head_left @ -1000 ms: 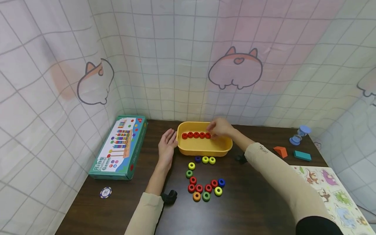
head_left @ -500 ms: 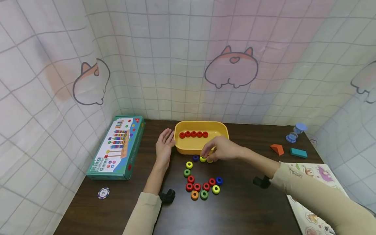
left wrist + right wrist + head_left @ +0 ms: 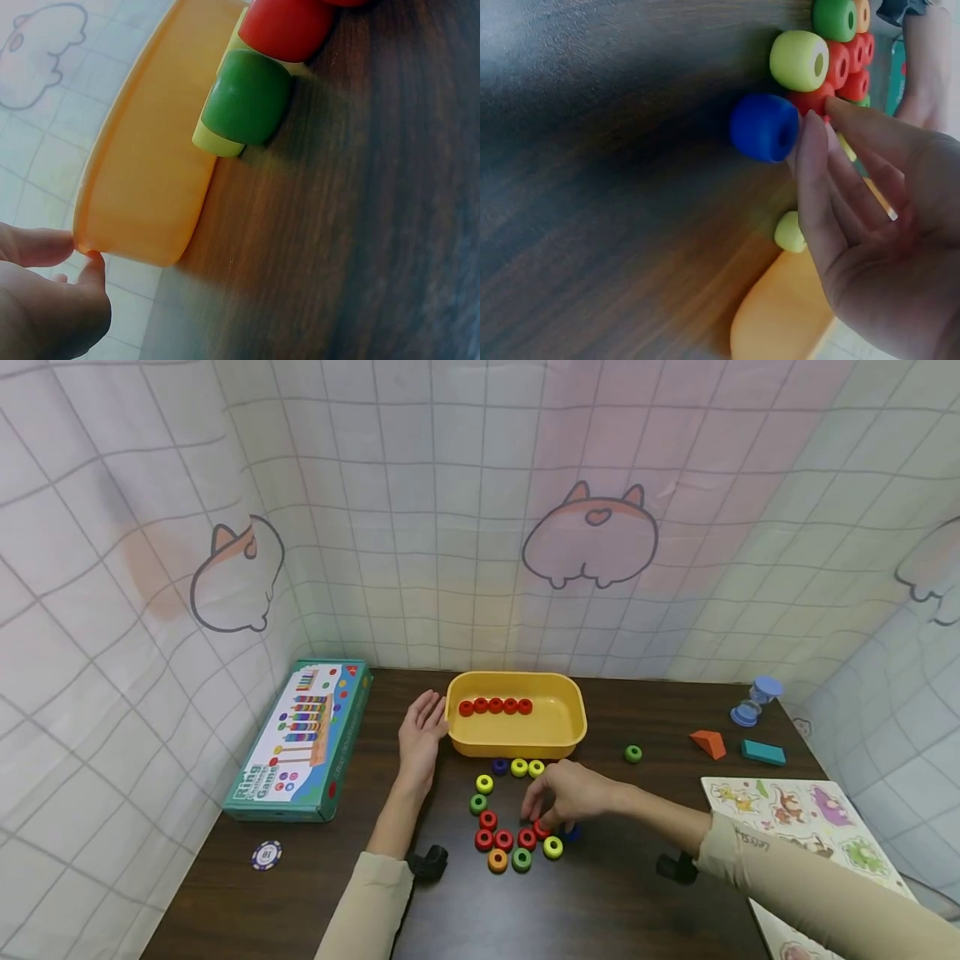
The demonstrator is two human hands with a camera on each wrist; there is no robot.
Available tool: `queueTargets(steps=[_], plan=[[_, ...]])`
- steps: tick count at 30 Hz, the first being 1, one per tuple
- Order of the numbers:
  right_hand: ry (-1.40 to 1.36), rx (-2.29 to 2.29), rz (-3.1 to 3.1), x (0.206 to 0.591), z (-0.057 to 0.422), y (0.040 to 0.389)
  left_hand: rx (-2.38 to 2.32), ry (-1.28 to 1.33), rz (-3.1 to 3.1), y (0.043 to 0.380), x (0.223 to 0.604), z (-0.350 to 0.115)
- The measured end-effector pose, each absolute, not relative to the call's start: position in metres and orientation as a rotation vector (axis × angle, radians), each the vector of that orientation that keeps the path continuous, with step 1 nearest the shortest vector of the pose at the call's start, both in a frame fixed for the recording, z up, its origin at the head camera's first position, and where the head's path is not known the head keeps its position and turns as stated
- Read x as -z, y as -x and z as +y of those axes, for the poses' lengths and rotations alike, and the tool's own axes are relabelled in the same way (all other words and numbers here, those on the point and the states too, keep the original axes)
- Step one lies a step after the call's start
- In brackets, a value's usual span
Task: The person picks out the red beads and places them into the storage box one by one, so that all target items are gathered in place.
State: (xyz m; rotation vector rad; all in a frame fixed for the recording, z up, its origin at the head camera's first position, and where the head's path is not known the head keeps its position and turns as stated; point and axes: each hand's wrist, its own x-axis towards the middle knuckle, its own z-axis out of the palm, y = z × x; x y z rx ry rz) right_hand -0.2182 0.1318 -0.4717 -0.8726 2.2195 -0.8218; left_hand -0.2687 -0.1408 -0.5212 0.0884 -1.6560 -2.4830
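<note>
"Checking the right hand (image 3: 577, 792) first. What changes?"

"It leaves the space over two small yellow rings (image 3: 519, 767) by the tray and comes down at the near cluster. Thumb and fingertip close together on a glossy red ring with rounded sides (image 3: 808, 98), low among its neighbours; no lift visible. A deep-blue rounded ring (image 3: 761, 127) sits just beside the thumb."

"Left hand (image 3: 422, 739)?"

"Same post. Fingers extended, touching the left end of the shallow yellow plastic-looking tray with rounded corners (image 3: 551, 720)."

"Inside it?"

"Row of five red rings (image 3: 496, 706), unchanged in count over the last second. Right part bare."

"Anything new in sight?"

"One round green ring (image 3: 633, 754) on the dark wood-look tabletop (image 3: 615, 877), right of the tray. Half a second ago the forearm crosses that spot, so cannot tell whether it is freshly put there."

"Meaning for the work?"

"My reading: sorting effort shifts from the yellows to the loose reds. One is in the fingers; four other red rings (image 3: 504, 841) lie close by, outside the tray."
</note>
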Motion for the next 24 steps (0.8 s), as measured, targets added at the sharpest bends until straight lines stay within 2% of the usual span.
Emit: queueTargets(steps=[7, 13, 19, 24], plan=[[0.824, 0.885, 2.144, 0.473, 0.131, 0.220, 2.472, -0.086, -1.656, 0.271, 0.526, -0.140], [0.782, 0.954, 2.137, 0.450, 0.125, 0.234, 2.453, -0.101, -1.680, 0.272, 0.526, -0.140], [0.781, 1.048, 2.169, 0.419, 0.112, 0.269, 2.449, -0.096, -1.670, 0.271, 0.526, -0.140], [0.694, 1.111, 2.164, 0.412, 0.094, 0.308, 2.451, -0.098, -1.662, 0.271, 0.525, -0.140]])
